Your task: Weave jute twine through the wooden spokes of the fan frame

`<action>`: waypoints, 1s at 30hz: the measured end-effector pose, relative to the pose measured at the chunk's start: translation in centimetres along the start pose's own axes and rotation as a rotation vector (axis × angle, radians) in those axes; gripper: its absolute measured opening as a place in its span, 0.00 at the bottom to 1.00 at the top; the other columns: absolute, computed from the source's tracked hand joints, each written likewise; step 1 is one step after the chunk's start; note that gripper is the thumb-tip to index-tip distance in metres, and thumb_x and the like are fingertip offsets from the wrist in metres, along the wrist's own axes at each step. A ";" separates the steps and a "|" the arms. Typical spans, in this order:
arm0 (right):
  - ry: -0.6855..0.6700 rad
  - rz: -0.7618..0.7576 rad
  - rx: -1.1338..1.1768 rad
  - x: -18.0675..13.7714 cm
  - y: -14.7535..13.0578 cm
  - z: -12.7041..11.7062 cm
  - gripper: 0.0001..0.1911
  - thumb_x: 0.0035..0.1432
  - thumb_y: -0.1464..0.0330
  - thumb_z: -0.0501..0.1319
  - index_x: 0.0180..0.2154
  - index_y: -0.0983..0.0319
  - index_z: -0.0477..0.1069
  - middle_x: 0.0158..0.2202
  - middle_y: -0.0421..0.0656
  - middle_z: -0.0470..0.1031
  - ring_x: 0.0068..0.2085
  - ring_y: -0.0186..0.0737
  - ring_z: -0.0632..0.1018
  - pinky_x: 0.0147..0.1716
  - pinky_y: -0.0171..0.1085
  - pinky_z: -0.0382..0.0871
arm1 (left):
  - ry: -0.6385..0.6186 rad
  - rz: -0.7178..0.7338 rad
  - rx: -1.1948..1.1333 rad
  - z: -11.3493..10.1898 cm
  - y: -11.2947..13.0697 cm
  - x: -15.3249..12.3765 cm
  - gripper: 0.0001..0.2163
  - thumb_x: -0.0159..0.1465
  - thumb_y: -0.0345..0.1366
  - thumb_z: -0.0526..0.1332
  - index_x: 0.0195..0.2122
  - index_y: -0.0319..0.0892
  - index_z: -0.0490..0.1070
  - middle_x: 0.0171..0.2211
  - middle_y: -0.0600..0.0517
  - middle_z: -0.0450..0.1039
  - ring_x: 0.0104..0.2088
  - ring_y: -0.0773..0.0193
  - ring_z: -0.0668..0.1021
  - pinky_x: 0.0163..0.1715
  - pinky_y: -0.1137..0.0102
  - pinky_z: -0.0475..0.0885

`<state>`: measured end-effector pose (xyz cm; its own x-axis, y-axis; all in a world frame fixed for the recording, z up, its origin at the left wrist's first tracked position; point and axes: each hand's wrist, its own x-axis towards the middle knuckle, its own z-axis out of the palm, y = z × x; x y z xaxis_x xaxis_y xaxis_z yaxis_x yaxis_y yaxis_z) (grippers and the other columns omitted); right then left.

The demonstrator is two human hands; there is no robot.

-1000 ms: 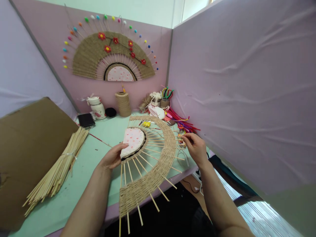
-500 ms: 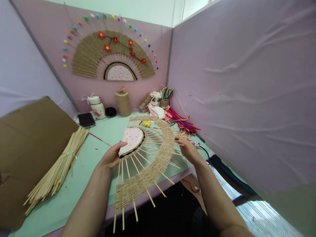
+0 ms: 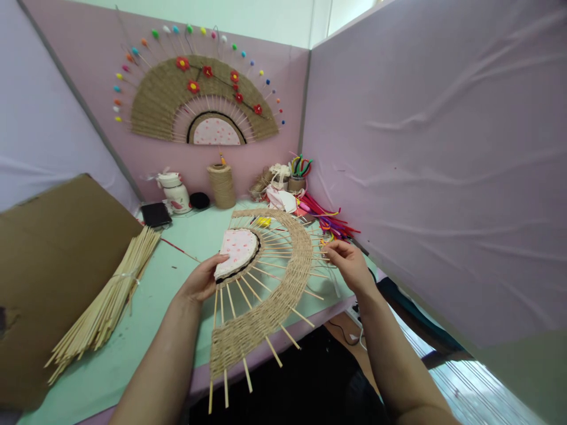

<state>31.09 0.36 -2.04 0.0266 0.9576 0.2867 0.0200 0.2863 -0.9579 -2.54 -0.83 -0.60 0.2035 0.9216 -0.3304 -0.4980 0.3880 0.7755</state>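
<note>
A half-round woven fan frame (image 3: 283, 277) of jute twine over thin wooden sticks is held tilted above the green table (image 3: 177, 277). Its hub is a pink dotted half-disc (image 3: 237, 248). My left hand (image 3: 201, 280) grips the hub's lower edge, thumb on top. My right hand (image 3: 349, 262) is at the fan's right rim, fingers pinched at the stick ends; what they pinch is too small to name.
A tied bundle of bamboo sticks (image 3: 106, 301) and a brown cardboard sheet (image 3: 53, 260) lie left. A finished fan (image 3: 201, 100) hangs on the back wall. A twine spool (image 3: 221, 186), a small jar (image 3: 172, 192), a black case (image 3: 155, 215) and pipe cleaners (image 3: 325, 218) stand behind.
The fan shifted slightly in my hands, tipping left and then back. My right hand dipped toward the rim's outer sticks and has come back up, pinching at the stick ends.
</note>
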 end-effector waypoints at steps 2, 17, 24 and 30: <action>0.072 -0.059 -0.099 -0.2 -0.6 0.2 0.14 0.49 0.57 0.68 0.27 0.62 0.73 0.23 0.39 0.70 0.25 0.33 0.67 0.25 0.34 0.61 | 0.005 -0.004 0.011 -0.1 0.0 0.0 0.24 0.61 0.24 0.53 0.60 0.25 0.61 0.30 0.42 0.81 0.26 0.57 0.82 0.26 0.71 0.79; 0.129 -0.157 -0.302 -0.6 -1.6 -0.3 0.13 0.52 0.58 0.65 0.29 0.62 0.73 0.25 0.40 0.73 0.27 0.35 0.70 0.28 0.35 0.63 | 0.024 0.039 0.053 0.3 -0.2 -0.2 0.22 0.58 0.23 0.57 0.55 0.27 0.67 0.33 0.41 0.81 0.28 0.58 0.82 0.29 0.71 0.79; 0.028 -0.006 -0.125 -0.3 -1.2 -0.5 0.15 0.50 0.56 0.66 0.28 0.62 0.72 0.21 0.38 0.68 0.23 0.32 0.66 0.23 0.33 0.61 | 0.017 0.067 0.051 0.7 0.0 -0.6 0.24 0.57 0.23 0.56 0.56 0.28 0.65 0.33 0.43 0.81 0.27 0.58 0.82 0.27 0.70 0.79; 0.048 0.024 -0.013 -0.6 -0.7 1.4 0.16 0.49 0.55 0.66 0.27 0.61 0.71 0.23 0.39 0.69 0.25 0.33 0.67 0.24 0.33 0.63 | -0.016 0.094 0.075 0.4 -0.2 -0.5 0.26 0.56 0.23 0.57 0.58 0.30 0.64 0.37 0.42 0.81 0.30 0.59 0.82 0.29 0.73 0.78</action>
<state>29.63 -0.36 -1.59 0.0746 0.9615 0.2646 0.0319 0.2629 -0.9643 -2.18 -1.40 -0.37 0.1728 0.9536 -0.2466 -0.4511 0.2992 0.8408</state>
